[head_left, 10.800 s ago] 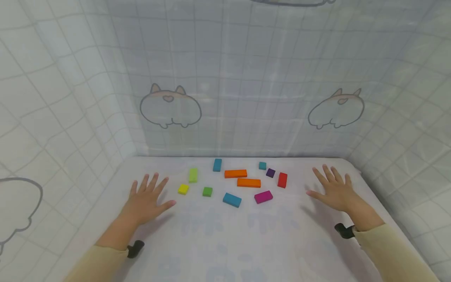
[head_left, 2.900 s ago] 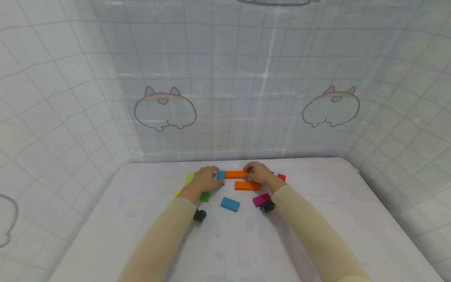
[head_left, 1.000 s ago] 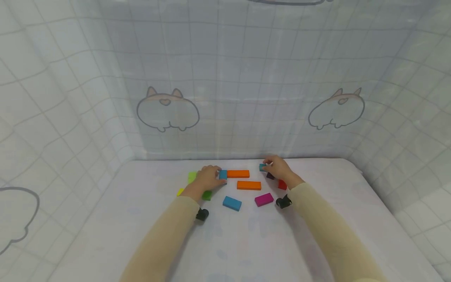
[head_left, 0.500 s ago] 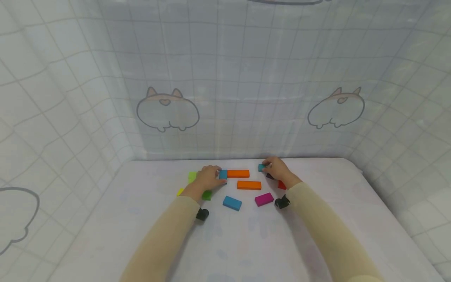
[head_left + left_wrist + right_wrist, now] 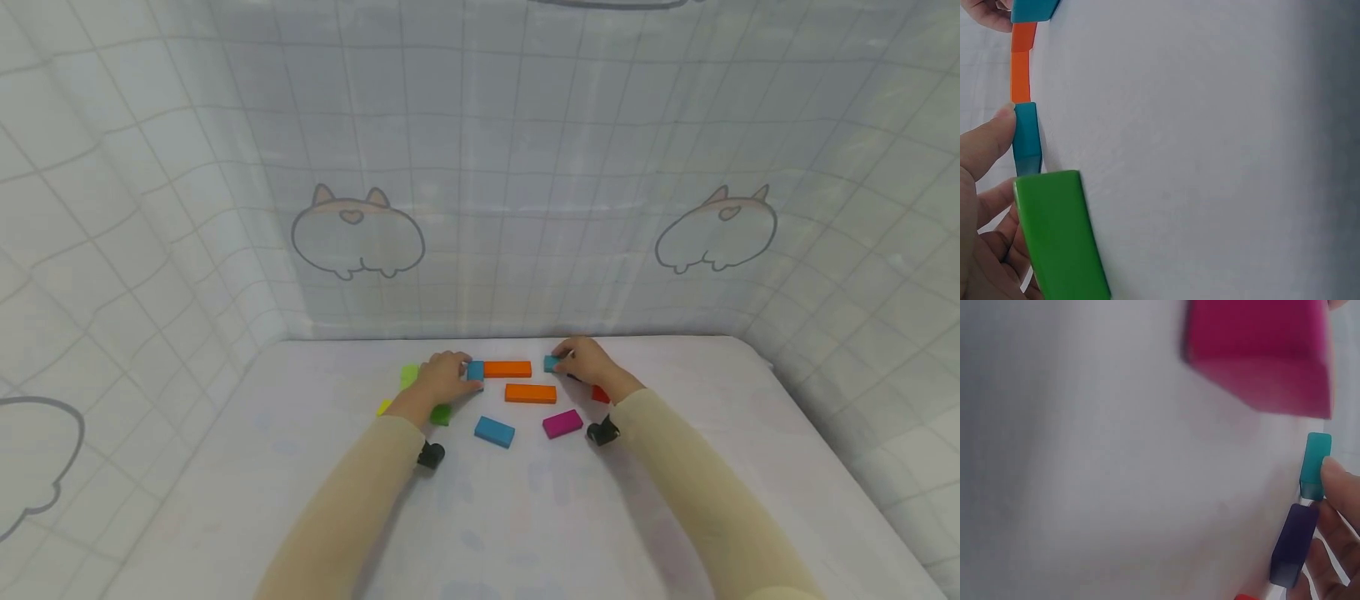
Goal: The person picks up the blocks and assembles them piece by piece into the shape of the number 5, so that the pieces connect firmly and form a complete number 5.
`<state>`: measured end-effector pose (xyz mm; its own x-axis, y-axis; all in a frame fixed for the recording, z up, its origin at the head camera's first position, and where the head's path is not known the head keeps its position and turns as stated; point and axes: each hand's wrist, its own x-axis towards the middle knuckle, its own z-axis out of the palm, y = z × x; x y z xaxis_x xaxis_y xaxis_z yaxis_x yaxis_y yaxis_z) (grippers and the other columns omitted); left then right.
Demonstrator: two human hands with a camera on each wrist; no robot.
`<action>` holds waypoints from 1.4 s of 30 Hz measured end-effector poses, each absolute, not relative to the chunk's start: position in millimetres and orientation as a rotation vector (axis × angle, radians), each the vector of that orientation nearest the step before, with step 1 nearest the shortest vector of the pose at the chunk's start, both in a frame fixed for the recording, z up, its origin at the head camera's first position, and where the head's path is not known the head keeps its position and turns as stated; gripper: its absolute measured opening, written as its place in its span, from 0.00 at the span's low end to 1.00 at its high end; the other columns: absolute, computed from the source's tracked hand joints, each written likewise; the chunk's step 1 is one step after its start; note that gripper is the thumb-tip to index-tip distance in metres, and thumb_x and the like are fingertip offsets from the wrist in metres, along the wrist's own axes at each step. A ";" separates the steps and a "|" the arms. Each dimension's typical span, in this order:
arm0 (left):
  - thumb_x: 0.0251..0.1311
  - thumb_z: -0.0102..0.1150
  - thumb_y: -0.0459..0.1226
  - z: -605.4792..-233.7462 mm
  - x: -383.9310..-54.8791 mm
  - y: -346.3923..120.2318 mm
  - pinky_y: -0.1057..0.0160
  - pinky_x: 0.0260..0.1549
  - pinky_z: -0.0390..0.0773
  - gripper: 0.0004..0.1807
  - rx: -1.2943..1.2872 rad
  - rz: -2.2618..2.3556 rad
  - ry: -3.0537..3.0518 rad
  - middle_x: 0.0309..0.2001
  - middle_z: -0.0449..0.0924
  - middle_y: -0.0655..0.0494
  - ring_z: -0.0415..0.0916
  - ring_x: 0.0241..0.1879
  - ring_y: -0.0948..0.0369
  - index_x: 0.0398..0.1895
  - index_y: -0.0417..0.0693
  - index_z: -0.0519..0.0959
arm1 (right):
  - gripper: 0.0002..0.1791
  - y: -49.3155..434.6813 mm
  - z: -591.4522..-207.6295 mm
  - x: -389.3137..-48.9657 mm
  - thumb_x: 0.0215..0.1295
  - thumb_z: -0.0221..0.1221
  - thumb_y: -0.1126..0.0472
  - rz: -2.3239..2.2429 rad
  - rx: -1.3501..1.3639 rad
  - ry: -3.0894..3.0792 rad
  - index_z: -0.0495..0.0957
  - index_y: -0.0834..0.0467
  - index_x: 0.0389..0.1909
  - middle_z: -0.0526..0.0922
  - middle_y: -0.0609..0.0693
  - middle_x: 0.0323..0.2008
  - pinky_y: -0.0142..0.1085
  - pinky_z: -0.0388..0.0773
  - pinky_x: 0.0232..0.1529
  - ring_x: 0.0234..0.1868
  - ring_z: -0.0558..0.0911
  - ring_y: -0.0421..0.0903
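Observation:
My left hand (image 5: pixel 441 379) holds a blue block (image 5: pixel 476 375) between thumb and fingers; the block stands crosswise at the left end of a long orange block (image 5: pixel 507 369). In the left wrist view my thumb lies at one end of that blue block (image 5: pixel 1026 131). My right hand (image 5: pixel 592 364) pinches a small teal block (image 5: pixel 551 364), a short gap to the right of the orange block's other end. Close to my right fingers lies a dark purple block (image 5: pixel 1295 544), mostly hidden by the hand in the head view.
A second orange block (image 5: pixel 530 393) lies just nearer. Closer still are a blue block (image 5: pixel 494 432) and a magenta block (image 5: pixel 562 423). Green (image 5: pixel 441 415), light green (image 5: pixel 408 375) and yellow blocks (image 5: pixel 383 407) sit around my left forearm, a red block (image 5: pixel 601 394) under my right wrist.
Earlier, both hands lay spread apart; the left then brought the blue block against the orange one. In the last second my right hand slid the teal block left and slightly nearer.

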<state>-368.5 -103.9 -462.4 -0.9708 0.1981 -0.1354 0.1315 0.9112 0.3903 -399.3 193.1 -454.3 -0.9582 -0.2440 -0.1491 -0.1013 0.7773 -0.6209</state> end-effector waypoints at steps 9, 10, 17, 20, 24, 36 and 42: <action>0.62 0.65 0.55 -463.1 -371.1 -103.7 0.52 0.55 0.72 0.35 0.257 0.578 2.898 0.47 0.79 0.53 0.70 0.49 0.54 0.68 0.48 0.72 | 0.16 186.7 -451.6 -396.3 0.68 0.63 0.61 -0.937 -0.353 2.739 0.82 0.61 0.54 0.80 0.57 0.51 0.45 0.76 0.54 0.50 0.74 0.54; 0.62 0.65 0.55 -463.1 -371.2 -103.8 0.52 0.55 0.72 0.35 0.259 0.579 2.898 0.47 0.79 0.54 0.70 0.49 0.54 0.68 0.48 0.72 | 0.16 186.1 -451.8 -396.4 0.68 0.63 0.61 -0.939 -0.355 2.735 0.82 0.60 0.54 0.80 0.56 0.51 0.45 0.76 0.55 0.50 0.74 0.54; 0.62 0.65 0.56 -462.7 -371.0 -104.5 0.52 0.55 0.72 0.35 0.256 0.588 2.889 0.46 0.78 0.54 0.70 0.48 0.54 0.68 0.48 0.72 | 0.15 182.7 -454.1 -397.6 0.68 0.64 0.60 -0.925 -0.357 2.713 0.82 0.58 0.54 0.81 0.54 0.51 0.45 0.75 0.57 0.51 0.74 0.53; 0.62 0.65 0.56 -462.6 -370.1 -104.5 0.52 0.56 0.72 0.35 0.246 0.592 2.883 0.47 0.78 0.54 0.70 0.49 0.54 0.68 0.49 0.72 | 0.15 180.6 -454.4 -397.7 0.68 0.64 0.60 -0.920 -0.352 2.711 0.83 0.58 0.54 0.81 0.53 0.50 0.46 0.75 0.57 0.51 0.75 0.53; 0.62 0.65 0.56 -462.0 -368.7 -104.5 0.51 0.57 0.71 0.35 0.235 0.599 2.880 0.48 0.79 0.53 0.70 0.50 0.53 0.68 0.49 0.72 | 0.15 177.2 -453.7 -395.9 0.67 0.64 0.60 -0.915 -0.334 2.711 0.83 0.57 0.53 0.81 0.53 0.50 0.47 0.74 0.58 0.52 0.74 0.53; 0.63 0.64 0.56 -463.0 -369.6 -103.8 0.50 0.58 0.70 0.35 0.223 0.608 2.872 0.50 0.79 0.53 0.70 0.51 0.54 0.68 0.50 0.72 | 0.14 170.3 -453.4 -392.9 0.68 0.64 0.60 -0.899 -0.321 2.723 0.83 0.56 0.53 0.80 0.52 0.50 0.48 0.72 0.59 0.55 0.72 0.54; 0.62 0.65 0.56 -465.0 -371.3 -104.5 0.50 0.58 0.70 0.35 0.223 0.609 2.873 0.49 0.79 0.53 0.70 0.50 0.53 0.68 0.50 0.72 | 0.14 170.0 -455.3 -393.9 0.68 0.63 0.59 -0.880 -0.324 2.734 0.83 0.55 0.53 0.80 0.51 0.50 0.49 0.71 0.60 0.58 0.69 0.54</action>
<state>-371.3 -104.5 -465.0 -0.9694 0.1868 -0.1596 0.1060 0.9039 0.4144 -393.9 170.0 -455.3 -0.9439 -0.2845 -0.1678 -0.1332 0.7927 -0.5949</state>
